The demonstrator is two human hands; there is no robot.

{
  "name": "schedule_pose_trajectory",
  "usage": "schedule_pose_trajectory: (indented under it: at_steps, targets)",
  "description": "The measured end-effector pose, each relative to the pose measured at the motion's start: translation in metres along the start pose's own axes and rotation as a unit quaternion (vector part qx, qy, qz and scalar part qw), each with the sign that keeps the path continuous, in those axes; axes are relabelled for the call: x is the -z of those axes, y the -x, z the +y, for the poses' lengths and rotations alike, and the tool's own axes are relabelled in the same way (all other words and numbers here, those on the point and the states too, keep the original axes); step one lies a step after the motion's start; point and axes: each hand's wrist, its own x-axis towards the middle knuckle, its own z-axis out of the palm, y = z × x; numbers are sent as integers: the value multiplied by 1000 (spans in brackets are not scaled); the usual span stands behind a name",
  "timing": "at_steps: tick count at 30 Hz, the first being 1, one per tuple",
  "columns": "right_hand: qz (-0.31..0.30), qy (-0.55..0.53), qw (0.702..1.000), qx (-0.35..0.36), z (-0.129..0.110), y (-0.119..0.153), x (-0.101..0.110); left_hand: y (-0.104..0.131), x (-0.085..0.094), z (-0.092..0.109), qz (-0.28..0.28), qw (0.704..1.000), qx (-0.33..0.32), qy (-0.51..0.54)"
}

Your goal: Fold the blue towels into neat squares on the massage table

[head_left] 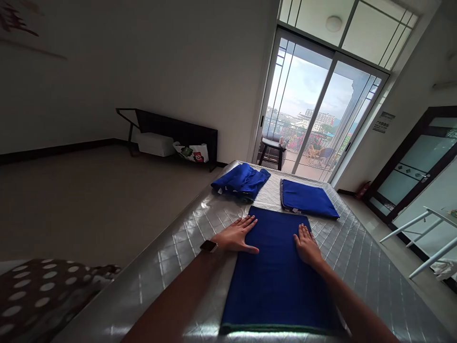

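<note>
A blue cloth [273, 281], folded into a flat long rectangle, lies in front of me on a silver quilted cover [171, 257]. My left hand [235, 235] rests at its left edge, fingers spread and thumb stretched over the fabric. On the opposite edge lies my right hand [306, 245], flat with the fingers extended. Neither hand grips anything. Beyond the far end, a crumpled blue cloth [243, 181] sits to the left. A neatly folded blue cloth [309, 197] with a small white tag is at the far right.
A brown polka-dot fabric [46, 295] is at the lower left. By the wall stands a low black bench [178, 131] with a white box [155, 144] and a printed bag [193, 152] beneath. Glass sliding doors [314, 105] are ahead; a white-legged table [433, 238] is at right.
</note>
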Motion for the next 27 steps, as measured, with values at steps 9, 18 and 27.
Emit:
schedule_pose_trajectory:
  at_steps: [9,18,27]
  targets:
    - [9,16,1000,-1,-30,20,19,-1,13,15,-59,996,56,-21]
    - [-22,-54,986,154,-106,58,-10,-2,6,7,-36,998,33,-37]
    - [-19,-4,999,39,8,70,-3,-2,9,10,-36,998,43,-29]
